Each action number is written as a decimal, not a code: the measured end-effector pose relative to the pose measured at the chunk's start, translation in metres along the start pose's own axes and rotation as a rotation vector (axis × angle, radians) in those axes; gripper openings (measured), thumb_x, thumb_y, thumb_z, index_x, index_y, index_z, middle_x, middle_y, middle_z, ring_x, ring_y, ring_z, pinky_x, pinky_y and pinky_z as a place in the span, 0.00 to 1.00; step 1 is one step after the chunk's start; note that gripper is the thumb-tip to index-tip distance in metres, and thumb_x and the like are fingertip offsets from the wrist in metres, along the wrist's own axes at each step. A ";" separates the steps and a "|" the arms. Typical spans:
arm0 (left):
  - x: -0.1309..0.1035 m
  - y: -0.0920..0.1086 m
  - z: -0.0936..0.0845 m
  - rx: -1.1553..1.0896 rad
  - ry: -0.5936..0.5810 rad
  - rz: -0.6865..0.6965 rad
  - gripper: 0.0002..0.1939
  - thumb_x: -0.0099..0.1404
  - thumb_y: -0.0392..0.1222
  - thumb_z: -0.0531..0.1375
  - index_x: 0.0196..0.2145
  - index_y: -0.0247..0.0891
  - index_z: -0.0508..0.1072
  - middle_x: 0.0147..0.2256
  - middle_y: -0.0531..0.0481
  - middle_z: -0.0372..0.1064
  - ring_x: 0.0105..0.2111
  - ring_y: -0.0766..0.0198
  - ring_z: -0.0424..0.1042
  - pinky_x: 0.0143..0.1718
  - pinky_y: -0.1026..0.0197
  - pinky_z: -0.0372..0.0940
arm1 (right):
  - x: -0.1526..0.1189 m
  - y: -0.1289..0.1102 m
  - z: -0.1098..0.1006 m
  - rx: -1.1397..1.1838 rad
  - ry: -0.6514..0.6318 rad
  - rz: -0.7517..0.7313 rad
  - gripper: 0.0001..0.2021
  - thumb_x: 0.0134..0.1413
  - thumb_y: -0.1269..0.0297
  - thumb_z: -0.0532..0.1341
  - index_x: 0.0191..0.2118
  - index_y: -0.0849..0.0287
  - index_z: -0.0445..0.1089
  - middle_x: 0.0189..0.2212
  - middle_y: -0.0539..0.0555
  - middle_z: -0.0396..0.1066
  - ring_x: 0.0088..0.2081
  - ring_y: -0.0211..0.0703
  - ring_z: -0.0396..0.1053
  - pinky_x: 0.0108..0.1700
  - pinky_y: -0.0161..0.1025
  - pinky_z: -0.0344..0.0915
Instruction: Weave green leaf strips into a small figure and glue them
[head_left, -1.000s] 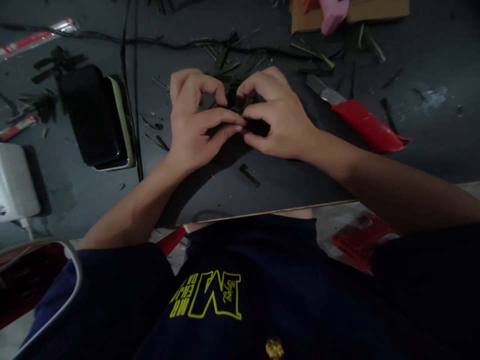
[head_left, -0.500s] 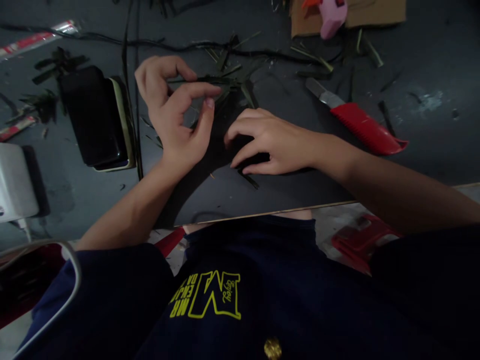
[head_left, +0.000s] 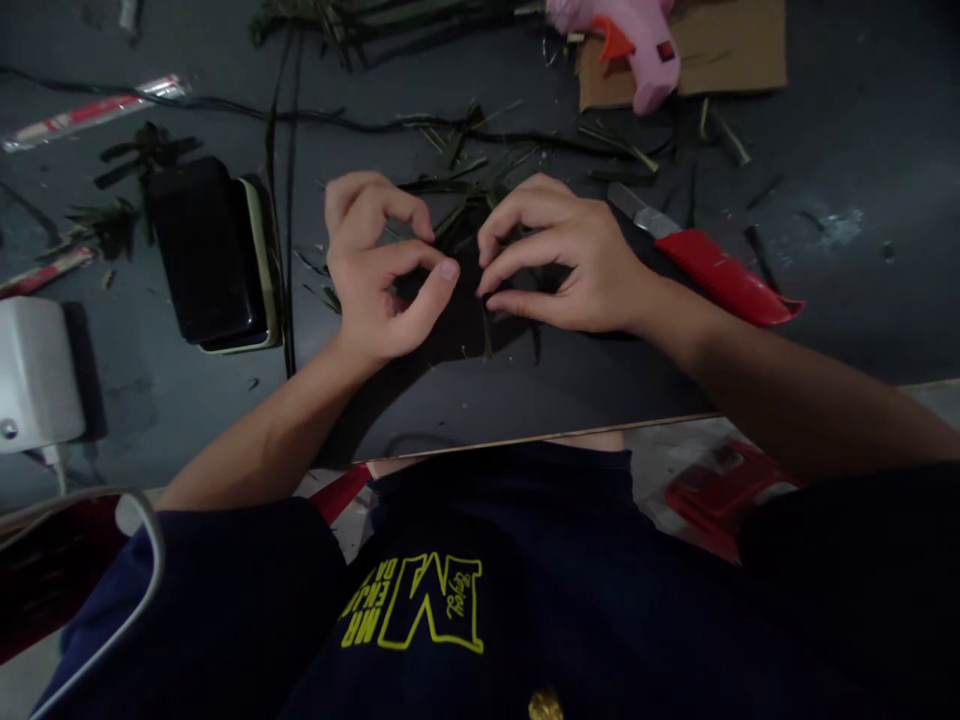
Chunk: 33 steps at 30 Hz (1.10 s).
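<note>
My right hand [head_left: 559, 255] pinches a small dark green strip [head_left: 488, 330] between thumb and fingertips; the strip hangs toward the table's front edge. Facing it, my left hand [head_left: 386, 265] has thumb and index fingertip pressed together, the other fingers curled. Whatever lies in that pinch is too small to make out. Between and behind the hands, cut green leaf strips [head_left: 457, 185] are scattered on the dark grey table [head_left: 420, 400].
A black phone [head_left: 199, 250] lies on a pale-edged item at the left, near a white box [head_left: 37, 375]. A red-handled knife [head_left: 724, 275] lies at the right. Behind are a pink glue gun [head_left: 652, 60], cardboard [head_left: 735, 50] and a dark cable [head_left: 360, 122].
My right hand has risen from the tabletop with a green strip between its fingertips. My left hand has shifted right and nearer my body. The view has tilted slightly.
</note>
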<state>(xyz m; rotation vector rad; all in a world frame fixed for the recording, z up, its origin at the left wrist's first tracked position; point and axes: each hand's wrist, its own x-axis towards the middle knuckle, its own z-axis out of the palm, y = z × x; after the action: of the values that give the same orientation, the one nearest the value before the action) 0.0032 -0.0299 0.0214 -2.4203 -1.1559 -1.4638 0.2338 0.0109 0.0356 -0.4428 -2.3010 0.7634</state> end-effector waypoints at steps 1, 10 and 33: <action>0.000 0.001 0.000 -0.026 -0.027 -0.012 0.21 0.72 0.56 0.57 0.26 0.45 0.77 0.32 0.47 0.72 0.43 0.54 0.70 0.48 0.46 0.65 | 0.000 0.000 0.000 0.003 0.019 0.012 0.13 0.64 0.51 0.64 0.38 0.51 0.81 0.42 0.53 0.77 0.47 0.46 0.71 0.57 0.49 0.66; 0.005 0.007 0.004 -0.387 -0.422 -0.317 0.31 0.63 0.78 0.53 0.26 0.52 0.80 0.33 0.46 0.76 0.46 0.50 0.74 0.55 0.40 0.68 | 0.000 0.004 0.000 0.027 0.101 0.064 0.14 0.62 0.48 0.65 0.34 0.51 0.81 0.39 0.53 0.77 0.44 0.46 0.73 0.57 0.52 0.69; -0.009 -0.007 0.016 -0.660 -0.304 -0.298 0.18 0.72 0.58 0.59 0.32 0.50 0.82 0.38 0.51 0.77 0.46 0.54 0.74 0.52 0.44 0.68 | -0.002 0.001 0.006 -0.099 0.210 0.036 0.10 0.64 0.52 0.65 0.34 0.47 0.81 0.39 0.50 0.78 0.44 0.46 0.73 0.56 0.51 0.68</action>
<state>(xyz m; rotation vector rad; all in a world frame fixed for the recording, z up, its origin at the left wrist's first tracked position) 0.0076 -0.0228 0.0036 -3.1037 -1.2914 -1.8467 0.2312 0.0084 0.0304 -0.5828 -2.1451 0.5918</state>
